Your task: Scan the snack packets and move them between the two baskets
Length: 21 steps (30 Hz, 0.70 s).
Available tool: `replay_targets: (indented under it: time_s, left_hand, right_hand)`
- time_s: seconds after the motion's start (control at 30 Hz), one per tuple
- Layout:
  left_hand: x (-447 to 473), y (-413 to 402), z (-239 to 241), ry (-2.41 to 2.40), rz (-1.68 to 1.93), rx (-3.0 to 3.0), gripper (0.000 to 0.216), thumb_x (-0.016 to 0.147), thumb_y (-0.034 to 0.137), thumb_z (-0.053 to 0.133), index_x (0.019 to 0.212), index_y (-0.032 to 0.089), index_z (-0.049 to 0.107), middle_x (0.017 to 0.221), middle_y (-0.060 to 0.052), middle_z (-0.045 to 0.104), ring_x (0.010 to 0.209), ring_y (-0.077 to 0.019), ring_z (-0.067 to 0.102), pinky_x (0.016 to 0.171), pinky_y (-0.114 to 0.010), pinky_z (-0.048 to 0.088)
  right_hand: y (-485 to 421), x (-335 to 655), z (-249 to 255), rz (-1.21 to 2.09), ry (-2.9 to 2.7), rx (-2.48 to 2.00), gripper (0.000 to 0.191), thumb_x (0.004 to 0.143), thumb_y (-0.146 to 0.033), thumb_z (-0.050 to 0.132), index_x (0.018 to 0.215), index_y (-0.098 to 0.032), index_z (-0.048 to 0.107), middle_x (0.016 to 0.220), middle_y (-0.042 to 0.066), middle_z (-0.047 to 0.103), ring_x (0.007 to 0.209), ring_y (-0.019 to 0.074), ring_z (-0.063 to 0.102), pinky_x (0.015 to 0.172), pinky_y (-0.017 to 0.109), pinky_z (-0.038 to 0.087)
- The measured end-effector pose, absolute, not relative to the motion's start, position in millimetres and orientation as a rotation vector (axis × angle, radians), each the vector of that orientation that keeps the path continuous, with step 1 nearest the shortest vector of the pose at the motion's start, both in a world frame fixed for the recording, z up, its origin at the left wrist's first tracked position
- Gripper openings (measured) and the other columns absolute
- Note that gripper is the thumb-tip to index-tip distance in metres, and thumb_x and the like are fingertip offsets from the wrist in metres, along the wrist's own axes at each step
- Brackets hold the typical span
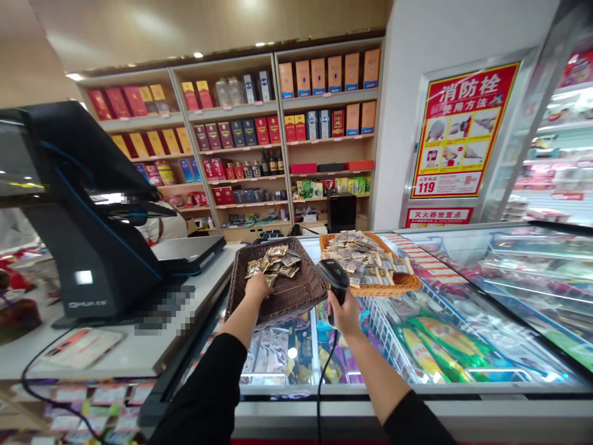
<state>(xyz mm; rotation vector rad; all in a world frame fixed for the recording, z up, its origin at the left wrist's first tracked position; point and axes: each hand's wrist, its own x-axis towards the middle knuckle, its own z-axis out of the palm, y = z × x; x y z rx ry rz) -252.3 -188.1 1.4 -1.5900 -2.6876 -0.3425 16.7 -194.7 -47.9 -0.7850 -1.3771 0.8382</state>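
My left hand (259, 288) reaches into a dark brown wicker basket (303, 290), its fingers closed at the near edge of a heap of small foil packets (280, 259). One packet seems pinched there, though the fingertips are partly hidden. In my right hand (345, 312) is a black handheld barcode scanner (334, 276), held by its grip with the head tilted up toward the baskets. Its cord hangs down in front of the freezer. Right behind the scanner, a lighter orange wicker basket (405, 284) holds many similar packets.
Both baskets rest on the glass top of a chest freezer (370, 390) with packaged food inside. At left stand a checkout terminal (88, 216) and a counter (139, 352) with a flat scale plate (189, 250). Shelves of boxed goods (241, 133) line the back wall.
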Motion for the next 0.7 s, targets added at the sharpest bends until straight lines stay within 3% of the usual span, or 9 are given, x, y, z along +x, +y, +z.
replay_targets:
  time_s: [0.1, 0.23, 0.4, 0.53, 0.7]
  left_hand:
    - [-246, -188, 2, -2.692, -0.756, -1.677, 0.048, 0.051, 0.016, 0.079, 0.096, 0.012, 0.063, 0.101, -0.017, 0.068, 0.101, -0.0313, 0.061, 0.086, -0.034, 0.045]
    - [-236, -184, 4, -2.701, -1.495, -1.725, 0.014, 0.069, 0.02, 0.068, 0.082, 0.013, 0.068, 0.079, -0.009, 0.069, 0.083, -0.0235, 0.065, 0.077, -0.032, 0.048]
    - [-233, -176, 12, -2.255, -2.945, -1.403, 0.026, 0.07, 0.027, 0.071, 0.093, 0.015, 0.066, 0.081, -0.004, 0.068, 0.067, -0.0128, 0.062, 0.06, -0.023, 0.048]
    - [-237, -175, 13, -2.361, -3.057, -0.963, 0.027, 0.066, 0.022, 0.075, 0.09, 0.014, 0.065, 0.069, 0.001, 0.064, 0.053, -0.0073, 0.056, 0.049, -0.017, 0.04]
    - [-230, -179, 12, -2.279, -3.173, -1.113, 0.021, 0.068, 0.01, 0.073, 0.083, 0.014, 0.059, 0.071, -0.001, 0.064, 0.054, -0.0072, 0.059, 0.058, -0.02, 0.05]
  right_hand:
    - [-195, 17, -48, 0.756, -1.462, -0.812, 0.027, 0.083, -0.046, 0.053, 0.079, -0.019, 0.055, 0.044, -0.004, 0.054, 0.04, 0.0169, 0.054, 0.046, 0.026, 0.042]
    - [-203, 19, -42, 0.592, -1.623, -0.79, 0.024, 0.085, -0.041, 0.051, 0.084, -0.018, 0.059, 0.05, 0.0, 0.058, 0.051, 0.0201, 0.061, 0.049, 0.026, 0.042]
    - [-212, 18, -33, 0.515, -1.759, -0.696, 0.022, 0.083, -0.035, 0.052, 0.094, -0.017, 0.061, 0.068, 0.005, 0.066, 0.064, 0.0225, 0.064, 0.056, 0.028, 0.045]
    - [-212, 16, -31, 0.562, -1.802, -0.691, 0.021, 0.081, -0.033, 0.054, 0.093, -0.018, 0.063, 0.066, 0.005, 0.065, 0.064, 0.0227, 0.063, 0.055, 0.028, 0.045]
    - [-213, 16, -31, 0.609, -1.801, -0.706, 0.021, 0.081, -0.034, 0.055, 0.091, -0.019, 0.064, 0.063, 0.004, 0.063, 0.064, 0.0229, 0.063, 0.055, 0.028, 0.045]
